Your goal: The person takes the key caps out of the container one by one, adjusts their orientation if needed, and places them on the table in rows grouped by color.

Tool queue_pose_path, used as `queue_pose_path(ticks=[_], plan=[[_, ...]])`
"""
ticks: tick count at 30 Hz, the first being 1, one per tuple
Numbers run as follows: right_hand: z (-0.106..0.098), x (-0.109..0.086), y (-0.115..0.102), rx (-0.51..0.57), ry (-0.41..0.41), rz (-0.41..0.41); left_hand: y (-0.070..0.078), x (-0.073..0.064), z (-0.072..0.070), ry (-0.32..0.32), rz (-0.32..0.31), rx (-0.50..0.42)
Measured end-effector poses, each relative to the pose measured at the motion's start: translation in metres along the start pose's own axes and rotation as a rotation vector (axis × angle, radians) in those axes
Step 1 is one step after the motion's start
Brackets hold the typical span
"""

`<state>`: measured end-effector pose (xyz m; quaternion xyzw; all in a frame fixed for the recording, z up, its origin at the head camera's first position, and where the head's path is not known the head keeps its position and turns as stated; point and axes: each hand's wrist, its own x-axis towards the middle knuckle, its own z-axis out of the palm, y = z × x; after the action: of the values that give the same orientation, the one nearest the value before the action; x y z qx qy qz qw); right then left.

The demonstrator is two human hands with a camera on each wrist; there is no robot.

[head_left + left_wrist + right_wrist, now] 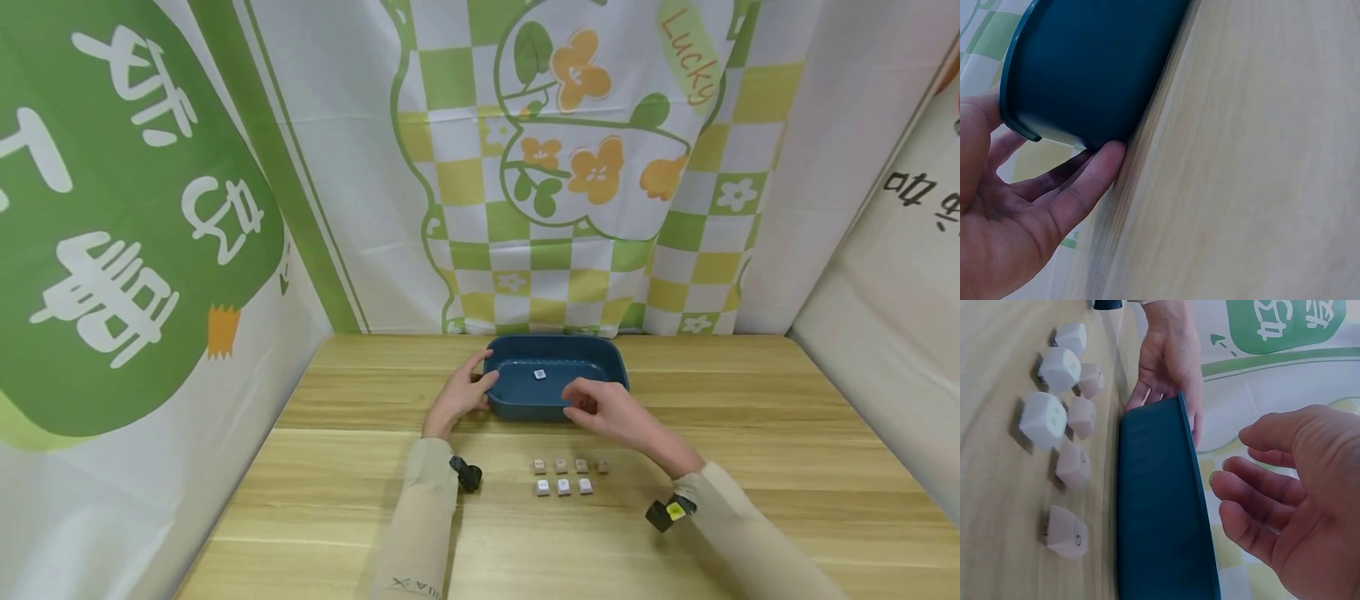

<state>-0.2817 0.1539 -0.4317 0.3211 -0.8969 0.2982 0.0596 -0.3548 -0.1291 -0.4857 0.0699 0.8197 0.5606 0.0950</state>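
A dark blue rectangular tray [525, 412] stands at the back of the table, with one white keycap [539, 375] lying inside it. My left hand [459, 396] holds the tray's left end, thumb over the rim. In the left wrist view, fingertips [1110, 159] touch the outer wall low down, near the tabletop. Over the tray's front right rim, my right hand [611, 410] hovers with loosely bent fingers [1254, 494] and nothing visible between them. Several keycaps lie on the table in front of the tray: pale pink ones [560, 466] behind, white ones [564, 487] nearer me.
The wooden table [337, 500] reaches back to a hanging cloth [465, 183] with a green and yellow check print, close behind the tray. More printed cloth [225, 350] hangs along the left side and the right side. Small black cameras are strapped to both wrists.
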Motion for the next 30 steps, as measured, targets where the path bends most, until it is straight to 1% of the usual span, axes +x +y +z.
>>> queue_pose_path(ticks=[6,10,14,19,24,30], plan=[[-0.001,0.013,0.003,0.001,0.021,0.034,-0.001,0.0,0.0,0.008,0.0,-0.009],[0.001,0.021,0.01,-0.001,0.036,0.045,-0.002,0.0,-0.001,0.006,0.007,-0.011],[0.004,0.028,0.016,0.004,0.039,0.056,0.0,-0.001,0.0,0.003,0.005,-0.008],[0.008,0.035,0.023,0.012,0.005,0.09,0.002,-0.001,-0.001,0.0,-0.001,-0.006],[0.01,0.043,0.027,0.021,-0.052,0.136,0.002,-0.001,-0.001,0.002,-0.005,0.0],[0.012,0.054,0.032,0.031,-0.108,0.148,0.001,0.0,0.0,0.002,0.003,-0.002]])
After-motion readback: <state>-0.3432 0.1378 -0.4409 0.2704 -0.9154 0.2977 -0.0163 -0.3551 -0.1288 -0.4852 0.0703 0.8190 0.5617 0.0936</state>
